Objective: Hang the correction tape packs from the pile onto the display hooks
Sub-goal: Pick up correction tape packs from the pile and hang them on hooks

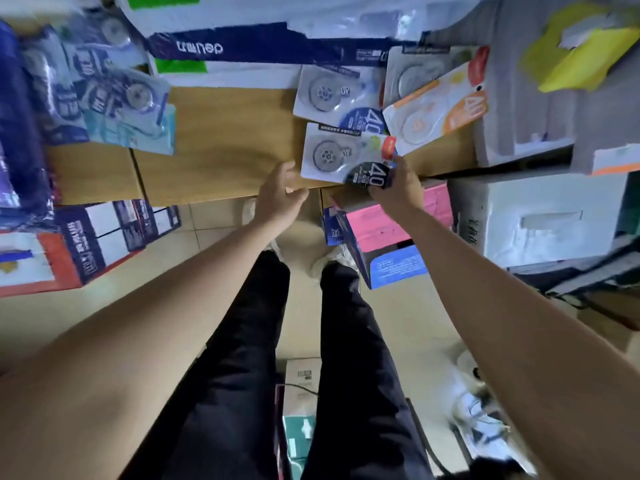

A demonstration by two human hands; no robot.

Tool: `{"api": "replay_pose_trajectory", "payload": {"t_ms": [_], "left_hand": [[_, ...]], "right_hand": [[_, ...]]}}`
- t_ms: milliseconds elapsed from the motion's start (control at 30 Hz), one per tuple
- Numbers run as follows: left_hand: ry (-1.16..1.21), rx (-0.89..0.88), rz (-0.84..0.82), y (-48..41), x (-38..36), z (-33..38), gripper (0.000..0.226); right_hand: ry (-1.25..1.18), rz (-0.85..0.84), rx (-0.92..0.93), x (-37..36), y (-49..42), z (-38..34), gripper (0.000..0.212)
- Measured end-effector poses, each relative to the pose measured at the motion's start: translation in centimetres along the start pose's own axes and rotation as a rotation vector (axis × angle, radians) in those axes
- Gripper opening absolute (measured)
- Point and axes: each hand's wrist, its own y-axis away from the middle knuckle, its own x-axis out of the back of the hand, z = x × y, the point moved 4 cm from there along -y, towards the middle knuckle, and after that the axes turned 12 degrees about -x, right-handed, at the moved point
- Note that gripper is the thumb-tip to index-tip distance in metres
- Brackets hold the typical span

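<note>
Several correction tape packs lie on a brown cardboard box [221, 140]. My right hand [398, 188] pinches the near corner of a white and dark-blue pack [332, 154] marked 40 at the box's front edge. Behind it lie a similar pack [329, 93] and an orange pack [436, 109] overlapping a grey one [415, 71]. My left hand [280, 192] hovers at the box's front edge just left of the held pack, fingers relaxed, holding nothing. A blurred heap of blue packs [114, 98] sits at the box's left. No display hooks are visible.
A dark blue and white carton [221, 46] stands behind the box. A pink and blue box [384, 233] lies on the floor under my right arm, white boxes [540, 220] to the right, printed cartons [86, 244] at left. My legs stand on the tiled floor.
</note>
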Motion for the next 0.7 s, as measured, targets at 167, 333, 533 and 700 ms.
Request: {"api": "replay_pose_trajectory", "payload": {"t_ms": [167,333,533,700], "left_hand": [[0.077,0.031,0.040,-2.4,-1.8,1.1,0.077],[0.037,0.109,0.001,-1.4,-2.1,0.5,0.057],[0.003,0.098,-0.034,2.8,-0.2,-1.3,0.036],[0.103,0.027,-0.124,4.2,2.5,-2.0,0.070]], "right_hand": [[-0.110,-0.014,-0.068,-0.1,-0.7,-0.1,0.064],[-0.529,-0.036,-0.098,1.4,0.9,-0.9,0.032],[-0.826,-0.289,-0.149,0.5,4.0,-0.1,0.028],[-0.789,-0.475,-0.096,-0.7,5.8,-0.6,0.022]]}}
